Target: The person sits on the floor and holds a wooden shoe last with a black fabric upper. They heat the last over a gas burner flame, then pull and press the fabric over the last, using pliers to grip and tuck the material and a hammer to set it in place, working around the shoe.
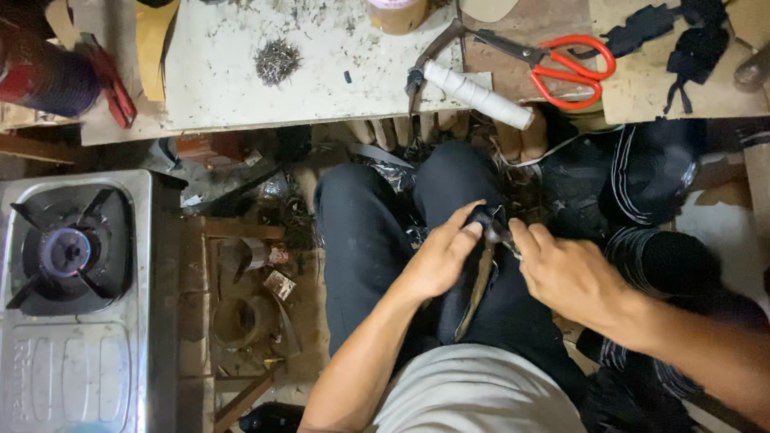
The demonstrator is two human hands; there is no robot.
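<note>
Mid-step: left hand [439,258] clamps the black shoe upper [486,216] over the lap, well below the surface [241,88]. Right hand [565,273] pinches a small tool [501,235] at its edge. Next likely needs steady hold, careful pull.

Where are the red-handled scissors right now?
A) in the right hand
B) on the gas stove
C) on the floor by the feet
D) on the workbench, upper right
D: the red-handled scissors lie on the workbench beside a white-wrapped tool handle, while both the left hand and the right hand work a dark shoe piece over the lap.
</note>
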